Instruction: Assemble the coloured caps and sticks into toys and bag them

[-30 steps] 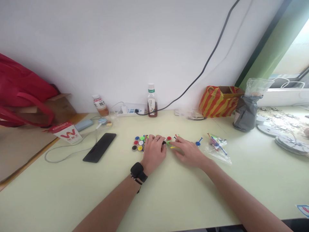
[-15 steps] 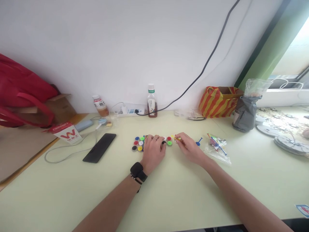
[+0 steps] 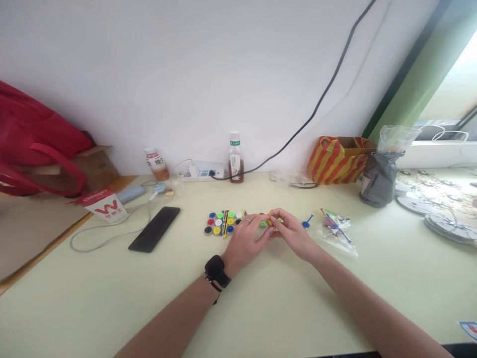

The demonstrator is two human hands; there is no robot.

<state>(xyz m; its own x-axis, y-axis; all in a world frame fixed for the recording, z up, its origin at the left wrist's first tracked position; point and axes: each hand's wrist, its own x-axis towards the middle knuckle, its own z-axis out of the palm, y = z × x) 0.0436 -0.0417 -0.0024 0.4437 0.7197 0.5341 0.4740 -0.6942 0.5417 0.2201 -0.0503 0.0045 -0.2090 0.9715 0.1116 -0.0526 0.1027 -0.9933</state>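
One broad, pale yellow-green tabletop supports everything we label, its flat surface presumably keeping small parts from rolling. Next in size, we see the left hand, fingers drawn narrow, meeting the right hand; we cannot tell whether the left also grips. Right of both lies a crumpled clear plastic bag, probably keeping its coloured contents together. Left, multicoloured round plastic discs sit in close rows, split by thin multicoloured plastic sticks, perhaps for visibility. Slimmest, we find a slender yellow plastic piece between the hands, pinched in the right fingertips, seemingly for fine control.
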